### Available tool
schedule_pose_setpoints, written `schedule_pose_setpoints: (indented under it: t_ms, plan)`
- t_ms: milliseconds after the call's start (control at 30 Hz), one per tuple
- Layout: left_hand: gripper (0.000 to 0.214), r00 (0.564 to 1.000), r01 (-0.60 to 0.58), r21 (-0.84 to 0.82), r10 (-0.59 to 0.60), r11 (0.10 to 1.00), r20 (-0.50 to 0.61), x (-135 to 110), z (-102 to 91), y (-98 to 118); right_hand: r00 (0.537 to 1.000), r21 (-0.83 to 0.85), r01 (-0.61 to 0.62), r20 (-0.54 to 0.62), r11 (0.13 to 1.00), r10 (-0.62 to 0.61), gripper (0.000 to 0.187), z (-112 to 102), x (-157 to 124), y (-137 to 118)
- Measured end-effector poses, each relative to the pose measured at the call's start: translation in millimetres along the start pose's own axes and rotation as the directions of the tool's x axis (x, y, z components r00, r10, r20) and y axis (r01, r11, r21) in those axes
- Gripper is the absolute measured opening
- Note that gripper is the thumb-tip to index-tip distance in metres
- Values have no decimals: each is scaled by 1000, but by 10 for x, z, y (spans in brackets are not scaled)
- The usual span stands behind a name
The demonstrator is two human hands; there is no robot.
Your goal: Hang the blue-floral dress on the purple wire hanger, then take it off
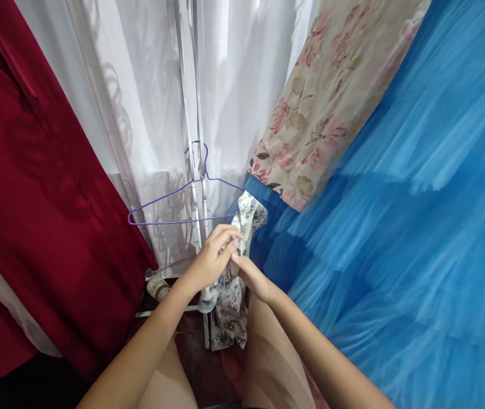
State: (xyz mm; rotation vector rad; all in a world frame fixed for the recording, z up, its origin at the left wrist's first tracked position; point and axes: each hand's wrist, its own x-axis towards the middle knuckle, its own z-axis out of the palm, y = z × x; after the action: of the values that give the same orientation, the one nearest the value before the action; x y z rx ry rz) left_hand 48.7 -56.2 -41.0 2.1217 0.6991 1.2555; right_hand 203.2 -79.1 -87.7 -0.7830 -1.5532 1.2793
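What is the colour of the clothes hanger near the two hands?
The clothes hanger is purple, seen best in the head view.

Left of the left hand (216, 258), a hand could pass below the bottom bar of the purple hanger (204, 176), short of the red cloth (59, 210). Blue ruffled fabric (396, 227) and floral cloth (314, 119) crowd the right side; pale upright posts (200, 85) block straight ahead.

No legible text, labels, brands, numbers
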Motion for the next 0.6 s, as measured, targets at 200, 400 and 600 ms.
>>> schedule_pose_setpoints:
  t_ms: [200,400,600]
  plan:
    - [53,946,225,-139,-182,964,268,-275,34,-320,993,241,-116,22,964,114,28,-113,-188,-315]
    - [23,916,84,308,-195,948,351,-432,21,-654,980,50,-197,48,979,195,16,-287,-348,-410]
    - [13,867,126,591,-378,797,324,-784,-388,-974,953,-235,-236,135,943,272,5,-305,-457,-318]
